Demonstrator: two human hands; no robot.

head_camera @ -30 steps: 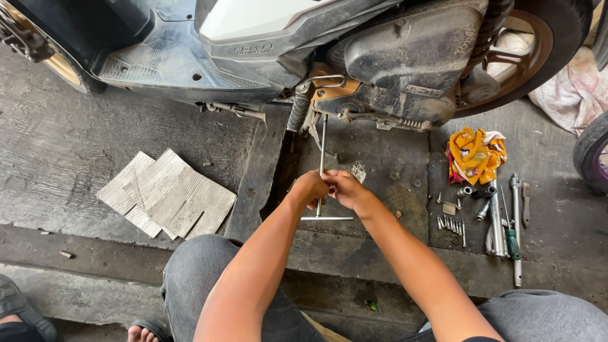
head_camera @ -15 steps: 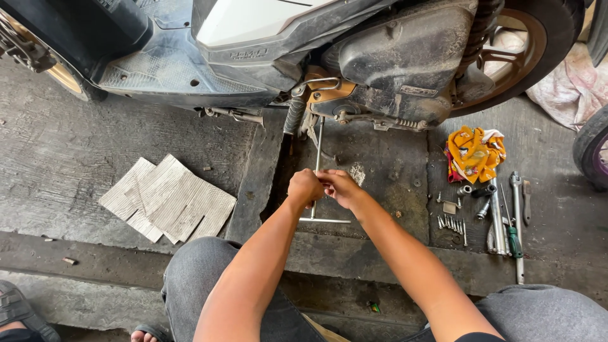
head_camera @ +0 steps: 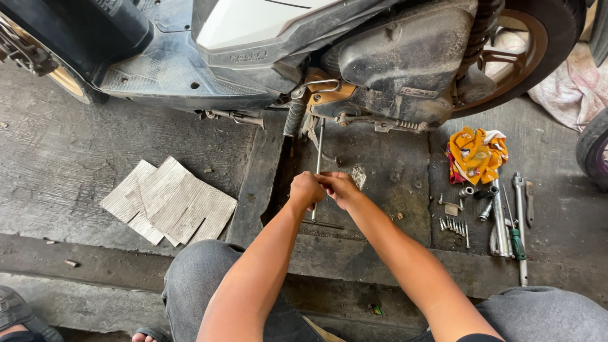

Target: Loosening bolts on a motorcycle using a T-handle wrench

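A long metal T-handle wrench (head_camera: 318, 149) runs from my hands up to the underside of a scooter (head_camera: 354, 50), near its spring and engine case. Its crossbar lies flat on the concrete below my hands. My left hand (head_camera: 305, 190) is closed on the shaft of the wrench. My right hand (head_camera: 341, 189) grips the same shaft right beside it, the two hands touching. Both forearms reach forward from my knees in grey trousers.
Several sockets, bits, wrenches and a green-handled screwdriver (head_camera: 514, 234) lie on the concrete at the right, below an orange and yellow rag (head_camera: 476, 152). Grey cardboard sheets (head_camera: 170, 201) lie at the left. A second tyre (head_camera: 594, 149) shows at the right edge.
Both hands stay on the wrench shaft and have shifted slightly; the view has moved a little, so the scooter sits lower in frame.
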